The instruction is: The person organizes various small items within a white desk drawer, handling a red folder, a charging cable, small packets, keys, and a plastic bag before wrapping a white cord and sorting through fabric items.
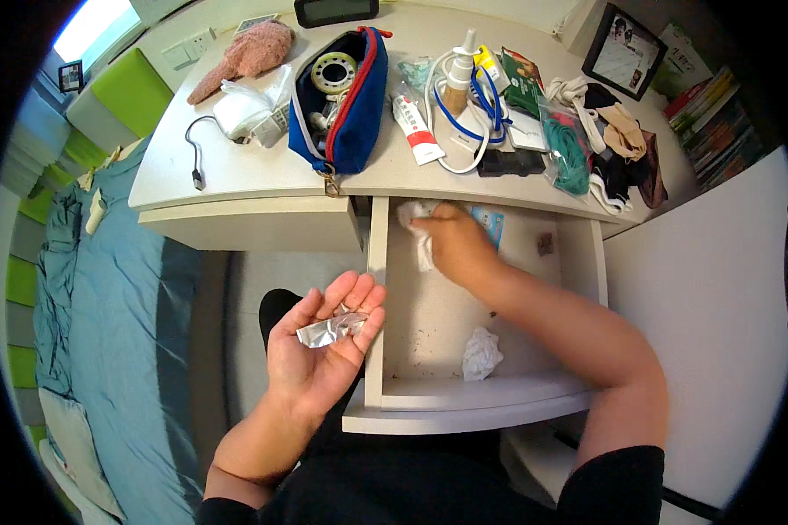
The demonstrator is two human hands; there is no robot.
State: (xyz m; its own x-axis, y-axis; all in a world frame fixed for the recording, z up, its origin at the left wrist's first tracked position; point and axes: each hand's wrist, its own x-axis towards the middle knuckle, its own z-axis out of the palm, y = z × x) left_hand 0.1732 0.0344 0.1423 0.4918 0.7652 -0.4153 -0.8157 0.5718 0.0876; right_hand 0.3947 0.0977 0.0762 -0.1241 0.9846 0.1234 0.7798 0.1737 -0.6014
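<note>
My left hand (315, 354) is palm up beside the drawer's left wall, fingers loosely curled. On the palm rests a crumpled silver foil wrapper (328, 331). Inside the pulled-out white drawer (427, 321), my right hand (459, 246) grips a white tissue (423, 252) near the back left corner. A crumpled tissue ball (482, 354) lies near the drawer front, with dark crumbs scattered to its left. Partly behind my right hand is a blue packet (489, 224). A small brown item (545, 243), too unclear to name, sits toward the back right.
On the desktop (249, 167) above stand a blue zip pouch (361, 111), a spray bottle (461, 72) among cables, a white-and-red tube (417, 128), and bagged green cord (567, 154). A closed drawer (256, 223) adjoins at left. A bed (118, 315) lies further left, a white panel (696, 315) right.
</note>
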